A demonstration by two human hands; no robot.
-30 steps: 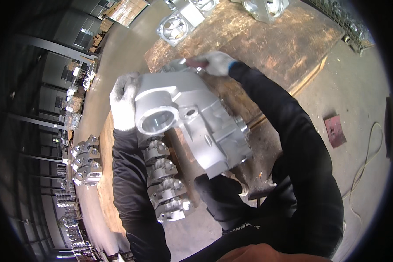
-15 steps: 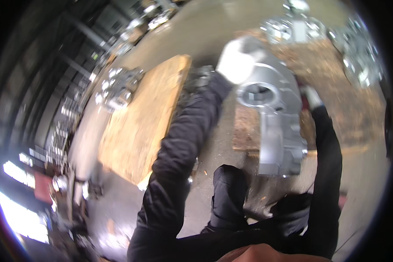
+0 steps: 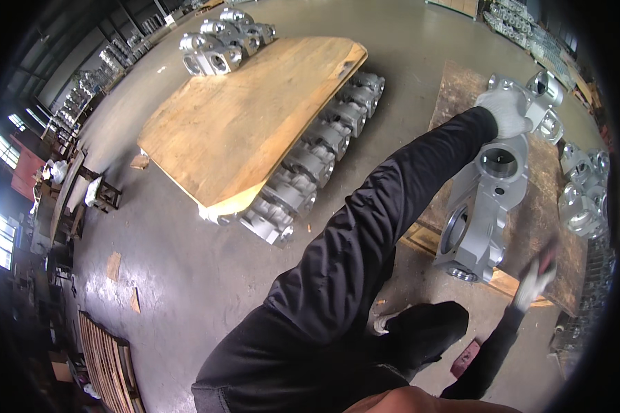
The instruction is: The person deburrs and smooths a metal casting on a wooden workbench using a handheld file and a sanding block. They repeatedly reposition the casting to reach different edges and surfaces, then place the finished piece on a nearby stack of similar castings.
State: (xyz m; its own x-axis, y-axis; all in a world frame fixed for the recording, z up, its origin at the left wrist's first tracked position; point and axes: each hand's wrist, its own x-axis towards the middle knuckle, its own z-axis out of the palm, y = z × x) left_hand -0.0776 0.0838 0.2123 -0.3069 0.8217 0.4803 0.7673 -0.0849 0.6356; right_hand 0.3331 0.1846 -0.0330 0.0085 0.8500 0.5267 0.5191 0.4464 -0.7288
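A large silver-grey metal casting (image 3: 486,199) with round bored openings lies lengthwise over the left part of a brown wooden board (image 3: 455,96). Its near end reaches the board's front edge. My left hand (image 3: 505,113), in a white glove, is closed over the casting's far end, its fingertips partly hidden. Off the casting, to the right of its near end, my right hand (image 3: 532,283) hangs over the board's near edge. That glove is white with a red palm side; the fingers look spread but are blurred by motion, and nothing shows in them.
More castings (image 3: 548,103) stand beyond my left hand, and others (image 3: 582,196) on the right. A pale plywood sheet (image 3: 248,117) at left lies over a row of castings (image 3: 306,165), with several more (image 3: 224,41) at its far end. A red block (image 3: 466,358) sits on the floor.
The view has swung to the right. My right hand has come off the casting's side and moved nearer to me. My left hand remains at the casting's far end.
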